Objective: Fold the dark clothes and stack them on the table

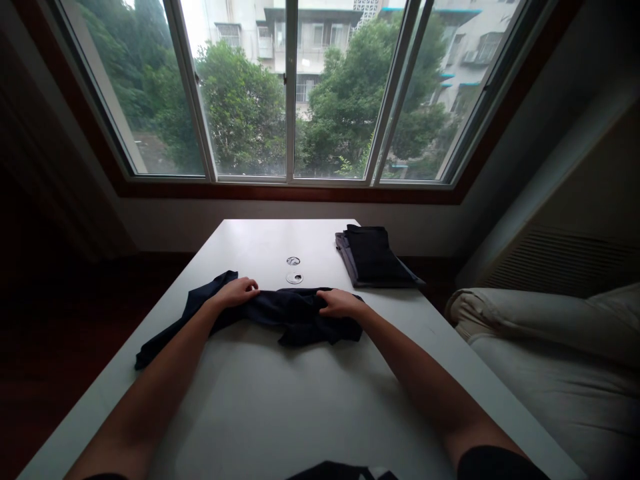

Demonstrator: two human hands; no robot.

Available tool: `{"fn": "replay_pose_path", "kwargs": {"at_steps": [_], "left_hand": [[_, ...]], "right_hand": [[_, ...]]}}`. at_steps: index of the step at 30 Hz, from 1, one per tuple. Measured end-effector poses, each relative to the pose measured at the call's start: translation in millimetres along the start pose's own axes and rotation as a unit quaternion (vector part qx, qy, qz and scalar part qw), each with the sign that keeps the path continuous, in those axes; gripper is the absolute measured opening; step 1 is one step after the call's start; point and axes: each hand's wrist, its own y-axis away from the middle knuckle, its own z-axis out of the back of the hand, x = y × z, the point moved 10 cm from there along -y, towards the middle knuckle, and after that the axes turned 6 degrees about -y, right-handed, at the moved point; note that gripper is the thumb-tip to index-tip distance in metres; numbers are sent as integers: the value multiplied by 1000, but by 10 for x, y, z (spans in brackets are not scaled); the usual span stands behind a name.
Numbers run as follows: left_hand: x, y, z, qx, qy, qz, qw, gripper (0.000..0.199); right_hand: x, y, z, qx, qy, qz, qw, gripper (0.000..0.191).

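Observation:
A dark navy garment [280, 308] lies bunched and stretched sideways across the white table [280, 400]; its exact kind cannot be made out. My left hand [239, 291] pinches its upper edge left of the middle, fingers closed on the cloth. Toward the garment's right end, my right hand [340, 303] grips the same upper edge, thumb and fingers pressed together. One narrow part of the cloth trails down to the left, partly behind my left forearm. Beyond my right hand rests a stack of folded dark clothes [377, 257], black on top with grey beneath.
Two round cable-hole covers [294, 270] are set in the tabletop past the garment. A pale sofa [550, 333] stands along the table's right side. Behind the far edge is a wall with a wide window [290, 181]. Dark cloth [335, 471] shows at the near edge.

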Motion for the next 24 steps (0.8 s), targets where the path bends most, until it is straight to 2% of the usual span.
{"fn": "replay_pose_path", "kwargs": {"at_steps": [2, 4, 5, 7, 9, 11, 13, 15, 16, 18, 20, 22, 24], "left_hand": [[215, 146, 64, 20, -61, 50, 997, 46], [400, 366, 106, 62, -126, 102, 985, 44], [443, 494, 113, 88, -151, 118, 978, 42], [381, 747, 107, 131, -175, 117, 969, 40], [157, 954, 86, 161, -168, 87, 969, 36], [-146, 1058, 115, 156, -163, 52, 973, 34], [-480, 1026, 225, 97, -169, 16, 981, 32], [-833, 912, 306, 14, -162, -41, 986, 33], [-1006, 847, 287, -15, -153, -82, 985, 35], [-1302, 727, 92, -35, -141, -180, 973, 45], [-1409, 597, -225, -19, -151, -239, 959, 54], [-1279, 408, -519, 2, -159, -218, 963, 60], [-1038, 217, -695, 10, -152, -166, 974, 64]], "right_hand": [[-4, -56, 9, -8, 33, -12, 999, 36], [-19, -128, 67, -47, 63, -30, 996, 36], [-22, -167, 90, -68, 77, -38, 994, 35], [-17, -249, 99, -101, 90, -51, 990, 34], [14, -329, 95, -133, 82, -55, 986, 34], [83, -407, 101, -167, 59, -42, 983, 35], [220, -499, 88, -185, 22, 4, 982, 37], [428, -594, 22, -172, -23, 81, 982, 42], [525, -633, -23, -159, -45, 115, 979, 45], [649, -681, -84, -155, -88, 154, 972, 46], [662, -682, -75, -189, -130, 164, 959, 44], [599, -636, -24, -235, -165, 172, 942, 41], [473, -580, 46, -271, -182, 174, 929, 35]]}}
